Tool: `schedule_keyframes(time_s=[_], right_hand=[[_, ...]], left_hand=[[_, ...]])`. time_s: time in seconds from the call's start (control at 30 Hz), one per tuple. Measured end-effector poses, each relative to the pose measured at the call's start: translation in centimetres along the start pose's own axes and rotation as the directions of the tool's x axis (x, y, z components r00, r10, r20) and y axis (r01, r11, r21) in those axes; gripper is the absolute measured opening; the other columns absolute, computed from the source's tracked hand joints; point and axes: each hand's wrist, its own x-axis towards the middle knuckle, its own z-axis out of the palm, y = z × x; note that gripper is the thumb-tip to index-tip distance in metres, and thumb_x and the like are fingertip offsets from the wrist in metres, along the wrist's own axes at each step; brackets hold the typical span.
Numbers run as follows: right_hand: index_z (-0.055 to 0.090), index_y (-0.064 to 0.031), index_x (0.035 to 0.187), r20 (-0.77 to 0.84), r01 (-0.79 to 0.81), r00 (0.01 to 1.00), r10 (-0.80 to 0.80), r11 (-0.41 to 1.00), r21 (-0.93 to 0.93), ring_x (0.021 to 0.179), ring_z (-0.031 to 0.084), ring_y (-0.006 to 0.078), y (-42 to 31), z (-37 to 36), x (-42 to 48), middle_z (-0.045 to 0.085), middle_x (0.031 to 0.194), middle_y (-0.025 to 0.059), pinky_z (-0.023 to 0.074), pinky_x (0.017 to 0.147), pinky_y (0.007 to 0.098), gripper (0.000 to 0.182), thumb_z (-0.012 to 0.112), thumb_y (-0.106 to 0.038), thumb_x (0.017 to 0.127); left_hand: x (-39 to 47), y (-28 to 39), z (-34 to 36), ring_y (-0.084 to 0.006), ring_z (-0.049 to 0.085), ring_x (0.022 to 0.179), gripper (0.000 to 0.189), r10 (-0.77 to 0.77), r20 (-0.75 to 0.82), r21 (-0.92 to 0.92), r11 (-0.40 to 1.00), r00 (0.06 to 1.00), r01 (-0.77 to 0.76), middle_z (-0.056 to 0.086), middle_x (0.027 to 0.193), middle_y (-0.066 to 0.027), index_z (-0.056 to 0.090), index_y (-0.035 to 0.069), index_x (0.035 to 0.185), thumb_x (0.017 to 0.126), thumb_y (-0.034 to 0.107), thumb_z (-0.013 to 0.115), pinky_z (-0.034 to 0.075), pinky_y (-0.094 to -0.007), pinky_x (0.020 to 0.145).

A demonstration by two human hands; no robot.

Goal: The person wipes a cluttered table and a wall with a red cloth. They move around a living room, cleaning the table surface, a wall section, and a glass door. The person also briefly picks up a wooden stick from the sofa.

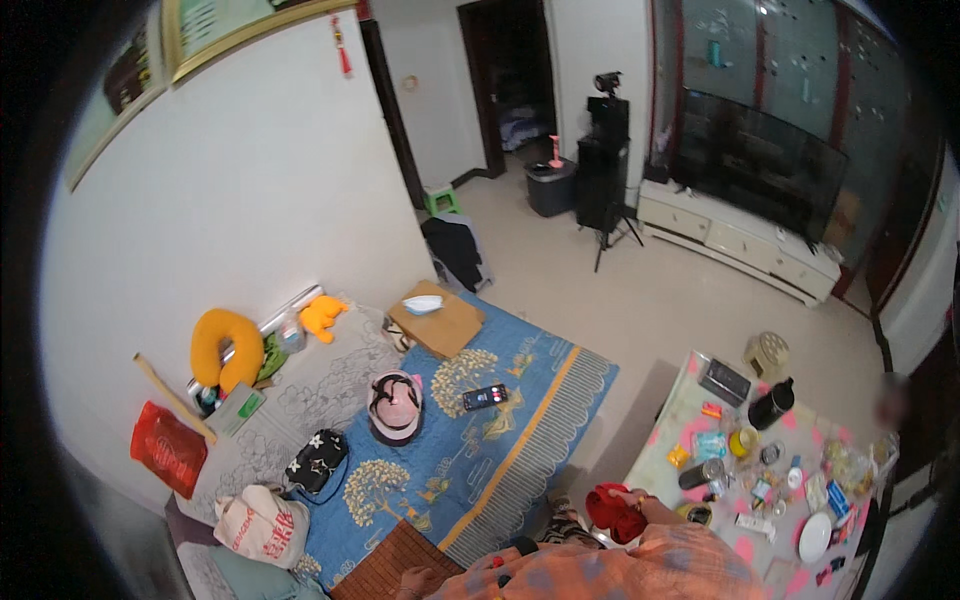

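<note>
My right hand (634,498) grips a bunched red cloth (609,514) beside the near left edge of the table (652,461). Low in the picture, my left hand (418,580) is by the brown woven seat mat (394,553) on the sofa; whether its fingers are apart is too small to tell. Just right of the red cloth stands a yellow-sided jar (697,514). A dark cylindrical bottle (700,474) lies beyond it on the table. On the blue sofa cover (442,469) are a lit phone (485,397) and a pink cap (394,409).
A black flask (771,403), a dark box (724,382) and a white plate (814,537) share the table with many small items. A cardboard box (442,330), black patterned bag (318,460) and cloth tote (262,525) rest on the sofa. A plastic stool (766,355) stands beyond the table.
</note>
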Motion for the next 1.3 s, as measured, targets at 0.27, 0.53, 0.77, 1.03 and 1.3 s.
schedule_keyframes(time_s=[0.27,0.53,0.77,1.03,1.3], right_hand=[[0.063,-0.0084,0.115,-0.038,0.034,0.999,-0.035,0.999,-0.026,0.085,0.064,0.0172,1.5,1.9,-0.9,0.069,0.098,0.0054,0.0522,0.078,0.0334,0.045,0.074,-0.02,0.073],[0.063,-0.009,0.116,-0.19,0.121,0.977,-0.1,0.987,0.103,0.087,0.064,0.0164,2.6,2.3,-1.8,0.069,0.1,0.0037,0.052,0.081,0.0328,0.047,0.076,-0.019,0.072],[0.063,-0.0034,0.114,-0.345,0.181,0.938,-0.018,0.877,0.446,0.09,0.065,0.0183,1.7,2.5,-4.2,0.068,0.101,0.0055,0.0523,0.082,0.0326,0.043,0.075,-0.016,0.075],[0.056,-0.0037,0.121,-0.72,0.2,0.679,-0.141,0.98,-0.004,0.095,0.065,0.0288,-0.4,0.1,-5.5,0.067,0.103,0.0165,0.0504,0.084,0.0361,0.047,0.068,-0.022,0.079],[0.05,-0.0062,0.127,-0.791,0.098,0.605,0.092,0.977,0.188,0.103,0.06,0.037,-3.1,-4.2,-4.8,0.064,0.108,0.0222,0.0467,0.092,0.0414,0.052,0.06,-0.02,0.078]], left_hand=[[1.5,-0.9,0.6,-0.0205,0.066,0.079,0.036,0.286,-0.095,-0.145,0.944,0.954,-0.297,0.068,0.099,-0.0133,0.064,-0.001,0.112,0.087,0.025,0.063,0.055,-0.0351,0.065],[-0.3,-0.2,-0.5,-0.0213,0.062,0.069,0.035,0.202,0.138,-0.345,0.927,0.97,-0.144,0.066,0.093,-0.0152,0.054,-0.003,0.122,0.091,0.015,0.058,0.05,-0.0324,0.05],[0.0,2.2,-0.9,-0.0233,0.063,0.069,0.042,0.131,0.046,-0.492,0.866,0.99,-0.091,0.065,0.092,-0.0163,0.047,-0.002,0.129,0.092,0.016,0.057,0.05,-0.0335,0.049],[-3.1,3.8,0.2,-0.0202,0.064,0.068,0.037,0.096,0.083,-0.521,0.852,0.992,-0.039,0.065,0.093,-0.0136,0.051,0.0,0.127,0.093,0.015,0.055,0.05,-0.0316,0.049],[-2.4,5.7,0.1,-0.0171,0.063,0.066,0.029,0.079,0.074,-0.548,0.836,0.994,-0.026,0.065,0.086,-0.0101,0.058,0.002,0.116,0.091,0.015,0.057,0.049,-0.0288,0.049]])
